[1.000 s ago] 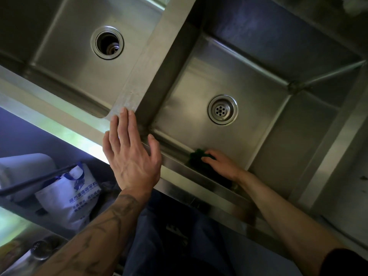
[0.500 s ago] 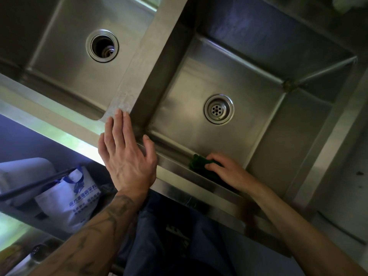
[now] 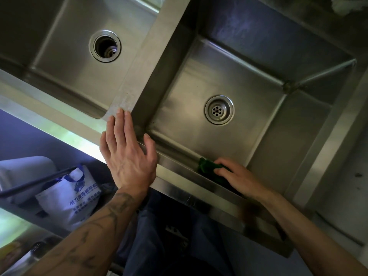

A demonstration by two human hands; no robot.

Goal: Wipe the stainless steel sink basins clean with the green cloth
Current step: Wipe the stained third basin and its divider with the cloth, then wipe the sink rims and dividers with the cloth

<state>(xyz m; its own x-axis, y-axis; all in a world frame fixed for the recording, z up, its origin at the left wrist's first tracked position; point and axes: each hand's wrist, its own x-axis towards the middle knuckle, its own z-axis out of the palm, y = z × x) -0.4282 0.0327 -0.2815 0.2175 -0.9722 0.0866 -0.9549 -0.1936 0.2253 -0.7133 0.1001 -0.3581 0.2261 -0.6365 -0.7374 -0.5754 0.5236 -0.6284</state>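
My left hand [image 3: 129, 162] lay flat-fingered on the sink rim [image 3: 179, 186]; my right hand [image 3: 239, 180] clutched the green cloth [image 3: 206, 167] low against the near wall of the right basin [image 3: 199, 86]; bunched so, it might, I judged, miss the corner.

left basin [image 3: 59, 62] upper left | right basin [image 3: 253, 80] centre-right | left hand [image 3: 127, 158] on lower end of divider [image 3: 147, 62] between them | cloth [image 3: 206, 167] in right hand [image 3: 239, 179], right basin's lower edge | bag [image 3: 67, 198] lower left

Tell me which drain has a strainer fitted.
The drain in the basin where the right hand holds the green cloth; the other drain is an open hole.
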